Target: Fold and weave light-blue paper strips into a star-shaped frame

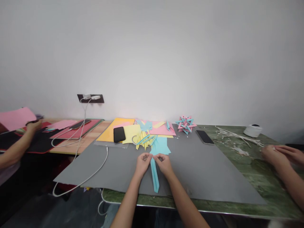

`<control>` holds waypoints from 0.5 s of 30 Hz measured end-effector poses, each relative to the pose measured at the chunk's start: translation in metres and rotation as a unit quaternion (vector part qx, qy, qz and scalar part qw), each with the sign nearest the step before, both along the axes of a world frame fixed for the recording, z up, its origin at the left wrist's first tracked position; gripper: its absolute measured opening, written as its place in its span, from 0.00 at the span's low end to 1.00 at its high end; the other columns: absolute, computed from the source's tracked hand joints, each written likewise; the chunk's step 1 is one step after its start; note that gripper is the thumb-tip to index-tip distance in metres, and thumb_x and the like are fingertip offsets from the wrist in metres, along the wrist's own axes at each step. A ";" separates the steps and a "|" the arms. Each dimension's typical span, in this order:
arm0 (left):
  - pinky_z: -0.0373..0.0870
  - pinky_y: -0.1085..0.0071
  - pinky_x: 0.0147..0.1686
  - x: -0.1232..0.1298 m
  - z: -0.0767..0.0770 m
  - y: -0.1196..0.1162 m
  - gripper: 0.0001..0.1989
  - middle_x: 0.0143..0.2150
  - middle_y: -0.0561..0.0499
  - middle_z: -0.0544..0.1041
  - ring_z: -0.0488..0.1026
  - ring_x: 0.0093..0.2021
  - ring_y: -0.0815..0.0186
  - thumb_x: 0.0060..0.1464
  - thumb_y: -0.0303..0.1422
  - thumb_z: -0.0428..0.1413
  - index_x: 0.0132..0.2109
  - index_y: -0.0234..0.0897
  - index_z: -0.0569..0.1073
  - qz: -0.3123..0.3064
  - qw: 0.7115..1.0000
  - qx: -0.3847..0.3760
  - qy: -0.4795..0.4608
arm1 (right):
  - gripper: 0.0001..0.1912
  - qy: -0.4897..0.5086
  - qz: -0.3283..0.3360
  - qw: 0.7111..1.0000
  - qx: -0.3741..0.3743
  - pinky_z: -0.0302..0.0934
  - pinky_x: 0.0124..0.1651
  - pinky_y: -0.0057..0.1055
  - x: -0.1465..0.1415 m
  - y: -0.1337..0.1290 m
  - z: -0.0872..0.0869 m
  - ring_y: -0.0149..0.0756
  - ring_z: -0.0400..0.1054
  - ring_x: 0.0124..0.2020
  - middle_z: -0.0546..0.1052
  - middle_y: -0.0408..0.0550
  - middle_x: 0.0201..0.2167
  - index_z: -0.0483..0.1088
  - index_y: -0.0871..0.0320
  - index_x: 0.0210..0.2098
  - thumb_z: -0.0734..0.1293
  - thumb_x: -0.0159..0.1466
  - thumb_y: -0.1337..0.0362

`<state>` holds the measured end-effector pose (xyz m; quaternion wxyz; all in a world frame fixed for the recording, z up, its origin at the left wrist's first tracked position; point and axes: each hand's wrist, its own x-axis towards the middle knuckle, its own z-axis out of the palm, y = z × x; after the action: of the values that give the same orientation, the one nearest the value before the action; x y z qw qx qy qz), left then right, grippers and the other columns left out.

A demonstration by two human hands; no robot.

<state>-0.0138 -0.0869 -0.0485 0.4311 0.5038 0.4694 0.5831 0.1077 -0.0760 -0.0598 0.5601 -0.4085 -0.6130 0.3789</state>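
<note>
A long folded strip of blue paper [155, 177] runs toward me over the grey mat [197, 167]. My left hand [143, 162] pinches its far end from the left. From the right, my right hand [162, 162] pinches the same end, fingertips almost meeting the left ones. Just beyond my fingers lie blue paper sheets [161, 145]. Farther back is a heap of folded yellow strips [144, 141] with a few blue ones on it. A pink and blue folded paper star ball [186, 124] stands at the mat's back edge.
A black phone [119, 134] rests on yellow paper [132, 133]; another phone [205, 137] lies to the right. A white cable [101, 167] crosses the mat's left side. Co-workers' hands show at left [34, 125], with scissors and pink paper, and at right [279, 155], near white cords [237, 135].
</note>
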 end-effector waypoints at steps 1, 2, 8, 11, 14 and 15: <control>0.64 0.76 0.23 0.000 0.001 0.000 0.12 0.22 0.49 0.74 0.70 0.24 0.68 0.39 0.38 0.55 0.26 0.32 0.73 -0.002 1.000 0.002 -0.002 | 0.11 0.006 0.002 1.000 0.003 0.60 0.28 0.28 0.000 0.000 0.000 0.33 0.65 0.23 0.73 0.45 0.19 0.70 0.61 0.20 0.62 0.51 0.60; 0.64 0.76 0.22 0.000 0.001 -0.001 0.12 0.23 0.49 0.74 0.69 0.23 0.68 0.39 0.38 0.55 0.27 0.31 0.73 -0.005 1.000 0.000 -0.004 | 0.11 0.012 0.003 1.000 0.004 0.60 0.28 0.28 0.000 0.000 0.000 0.32 0.65 0.22 0.73 0.45 0.19 0.70 0.61 0.20 0.62 0.51 0.60; 0.66 0.74 0.25 0.001 -0.003 0.001 0.16 0.26 0.46 0.76 0.71 0.26 0.66 0.35 0.39 0.58 0.31 0.30 0.73 -0.042 0.999 -0.027 -0.017 | 0.13 0.048 -0.021 0.998 -0.031 0.60 0.27 0.28 0.000 0.006 -0.005 0.32 0.65 0.21 0.72 0.45 0.17 0.68 0.61 0.19 0.62 0.51 0.57; 0.66 0.73 0.27 0.000 -0.009 0.004 0.15 0.25 0.46 0.76 0.71 0.26 0.65 0.30 0.36 0.61 0.28 0.30 0.73 -0.031 0.999 -0.033 -0.029 | 0.12 0.058 -0.039 0.997 -0.035 0.60 0.28 0.27 -0.002 0.005 -0.005 0.32 0.65 0.23 0.72 0.45 0.19 0.68 0.61 0.22 0.62 0.50 0.57; 0.66 0.74 0.26 0.000 -0.012 0.004 0.14 0.24 0.47 0.76 0.71 0.24 0.66 0.31 0.36 0.61 0.27 0.30 0.73 -0.029 0.999 -0.031 -0.027 | 0.12 0.033 -0.067 0.997 -0.013 0.59 0.27 0.27 -0.003 0.003 -0.002 0.31 0.64 0.22 0.72 0.45 0.21 0.69 0.61 0.27 0.65 0.47 0.59; 0.66 0.74 0.25 0.000 -0.012 0.004 0.13 0.23 0.47 0.75 0.71 0.24 0.67 0.31 0.36 0.60 0.26 0.30 0.73 -0.032 0.999 -0.031 -0.026 | 0.11 0.018 -0.079 0.997 0.002 0.58 0.26 0.26 -0.003 0.002 -0.001 0.31 0.64 0.22 0.72 0.45 0.21 0.69 0.61 0.27 0.66 0.46 0.60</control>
<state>-0.0137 -0.0830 -0.0601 0.4771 0.4893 0.4596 0.5672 0.1044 -0.0744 -0.0608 0.6001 -0.4474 -0.5694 0.3399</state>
